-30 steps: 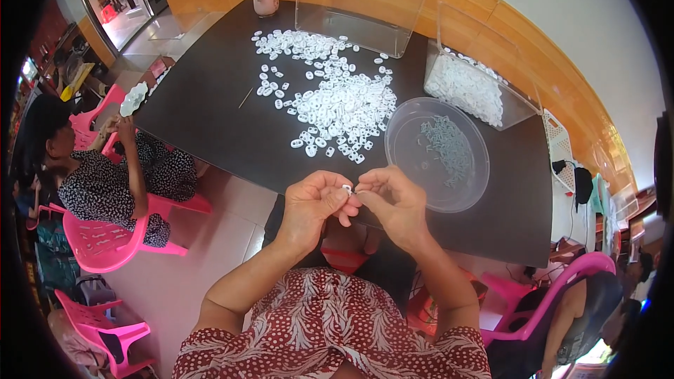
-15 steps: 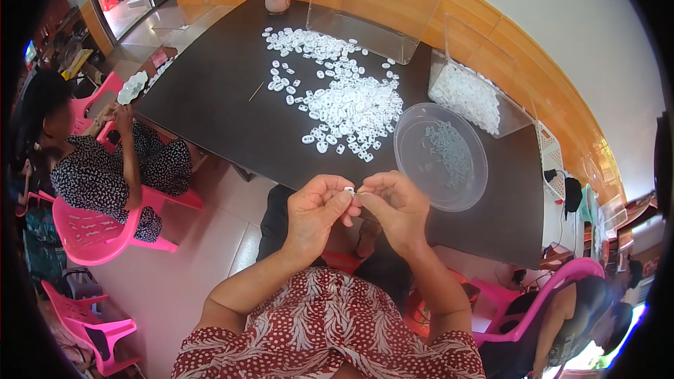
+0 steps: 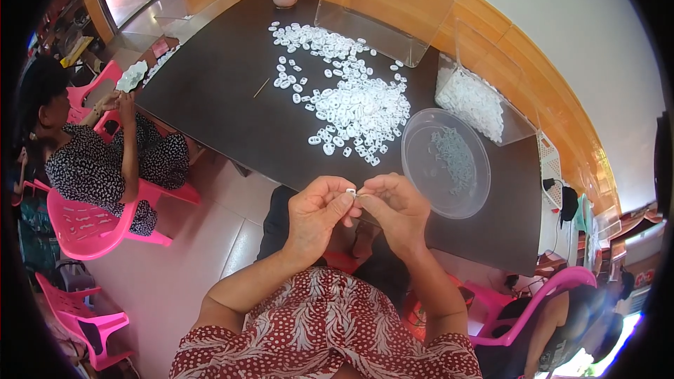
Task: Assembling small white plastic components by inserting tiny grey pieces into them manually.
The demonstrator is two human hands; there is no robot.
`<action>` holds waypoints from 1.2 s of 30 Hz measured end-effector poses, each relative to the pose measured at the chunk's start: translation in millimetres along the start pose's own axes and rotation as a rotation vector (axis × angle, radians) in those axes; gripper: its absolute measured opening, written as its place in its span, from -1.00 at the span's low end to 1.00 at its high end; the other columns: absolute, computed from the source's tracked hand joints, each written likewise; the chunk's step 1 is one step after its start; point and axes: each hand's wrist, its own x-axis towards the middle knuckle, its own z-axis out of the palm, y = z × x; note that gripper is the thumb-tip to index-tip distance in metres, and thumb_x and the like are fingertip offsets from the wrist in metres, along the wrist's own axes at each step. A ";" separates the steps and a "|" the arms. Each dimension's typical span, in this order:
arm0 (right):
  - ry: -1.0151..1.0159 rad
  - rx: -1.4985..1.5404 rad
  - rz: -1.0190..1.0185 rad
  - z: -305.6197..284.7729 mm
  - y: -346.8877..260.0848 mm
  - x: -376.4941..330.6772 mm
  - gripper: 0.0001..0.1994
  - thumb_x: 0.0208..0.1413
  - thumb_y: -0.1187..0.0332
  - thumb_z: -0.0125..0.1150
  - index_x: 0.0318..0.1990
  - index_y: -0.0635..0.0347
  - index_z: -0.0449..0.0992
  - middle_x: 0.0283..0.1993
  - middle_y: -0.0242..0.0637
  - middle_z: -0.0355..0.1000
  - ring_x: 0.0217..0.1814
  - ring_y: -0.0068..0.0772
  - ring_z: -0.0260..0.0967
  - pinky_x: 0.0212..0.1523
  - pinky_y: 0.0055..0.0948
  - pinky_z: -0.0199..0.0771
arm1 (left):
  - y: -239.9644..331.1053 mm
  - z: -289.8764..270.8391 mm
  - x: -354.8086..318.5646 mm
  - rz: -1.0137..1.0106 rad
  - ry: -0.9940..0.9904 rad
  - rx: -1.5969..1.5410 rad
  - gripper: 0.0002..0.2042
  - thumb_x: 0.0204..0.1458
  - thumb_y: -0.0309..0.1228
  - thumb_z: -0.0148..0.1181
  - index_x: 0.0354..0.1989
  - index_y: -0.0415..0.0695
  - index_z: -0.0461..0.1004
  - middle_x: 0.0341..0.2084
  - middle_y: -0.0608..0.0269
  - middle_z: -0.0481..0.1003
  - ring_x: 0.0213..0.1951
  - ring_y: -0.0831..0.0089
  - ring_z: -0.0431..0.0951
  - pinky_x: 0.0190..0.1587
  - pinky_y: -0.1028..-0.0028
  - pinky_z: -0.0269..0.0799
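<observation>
Both hands remain together as before; left hand (image 3: 317, 212) and right hand (image 3: 393, 207) pinch one small white piece (image 3: 350, 191) between closed fingertips, just short of the dark table (image 3: 232, 112)

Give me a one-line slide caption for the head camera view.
Both hands, left and right, pinch a small white piece above a dark table strewn with white pieces, beside a clear round dish.

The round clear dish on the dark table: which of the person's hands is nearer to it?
Right. The right hand is just beside the dish's near rim; the left hand is farther off, beyond the right hand.
</observation>
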 end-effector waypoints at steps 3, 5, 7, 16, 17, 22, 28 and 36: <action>-0.007 0.038 0.020 -1.0 -2.1 0.5 -0.81 -0.02 0.67 0.19 -0.21 0.36 0.44 -0.35 -0.32 0.39 -0.38 -0.60 0.41 -0.35 -0.64 0.39 | -1.8 2.2 -0.2 0.005 0.008 0.012 -0.85 0.14 -0.53 0.05 -0.16 -0.32 0.39 -0.41 0.24 0.50 -0.39 0.62 0.49 -0.39 0.67 0.40; -0.011 0.042 0.016 -1.9 -1.3 -0.2 -0.81 -0.01 0.68 0.18 -0.21 0.36 0.43 -0.35 -0.33 0.39 -0.37 -0.59 0.42 -0.35 -0.64 0.40 | -1.8 4.1 -1.2 0.011 0.012 0.044 -0.85 0.14 -0.52 0.05 -0.16 -0.31 0.39 -0.41 0.25 0.50 -0.39 0.63 0.48 -0.38 0.67 0.39; -0.008 0.011 -0.018 -2.5 0.9 0.3 -0.81 -0.03 0.68 0.19 -0.22 0.34 0.44 -0.36 -0.33 0.38 -0.39 -0.61 0.41 -0.38 -0.65 0.37 | -2.3 5.1 -1.5 0.022 0.017 0.078 -0.84 0.14 -0.51 0.06 -0.15 -0.31 0.39 -0.41 0.27 0.50 -0.39 0.64 0.48 -0.38 0.67 0.39; 0.023 -0.185 -0.185 1.9 11.4 1.5 -0.85 -0.10 0.67 0.23 -0.34 0.28 0.47 -0.47 -0.34 0.36 -0.51 -0.64 0.33 -0.48 -0.66 0.29 | -9.0 8.5 -4.8 0.139 0.071 0.264 -0.87 0.15 -0.50 0.04 -0.19 -0.30 0.39 -0.41 0.27 0.49 -0.40 0.63 0.47 -0.37 0.64 0.41; 0.022 -0.185 -0.187 1.7 11.0 0.6 -0.85 -0.10 0.67 0.23 -0.34 0.28 0.47 -0.47 -0.34 0.36 -0.51 -0.64 0.33 -0.48 -0.66 0.29 | -8.8 8.2 -5.8 0.107 0.069 0.255 -0.87 0.16 -0.49 0.03 -0.19 -0.30 0.39 -0.42 0.28 0.49 -0.41 0.63 0.47 -0.37 0.65 0.41; -0.075 -0.381 -0.293 -3.5 14.8 3.3 -0.88 -0.11 0.62 0.22 -0.38 0.25 0.48 -0.52 -0.32 0.37 -0.52 -0.47 0.29 -0.50 -0.52 0.28 | -15.1 -0.1 -6.8 0.056 0.069 0.236 -0.86 0.15 -0.45 0.07 -0.22 -0.27 0.43 -0.49 0.37 0.48 -0.46 0.73 0.43 -0.44 0.72 0.35; -0.189 -0.549 -0.351 5.1 6.4 14.8 -0.89 -0.06 0.56 0.22 -0.32 0.29 0.50 -0.46 -0.25 0.33 -0.44 -0.45 0.35 -0.41 -0.51 0.35 | -12.9 -11.4 -4.1 0.065 0.086 0.203 -0.86 0.15 -0.47 0.05 -0.22 -0.29 0.42 -0.49 0.34 0.49 -0.48 0.71 0.43 -0.46 0.70 0.36; -0.053 -0.636 -0.359 8.6 26.5 49.4 -0.91 -0.05 0.49 0.17 -0.34 0.23 0.51 -0.42 -0.21 0.42 -0.35 -0.18 0.33 -0.31 -0.30 0.32 | -2.0 -32.5 13.9 -0.006 0.205 0.001 -0.89 0.10 -0.50 0.09 -0.28 -0.30 0.40 -0.45 0.04 0.54 -0.50 0.47 0.52 -0.50 0.56 0.43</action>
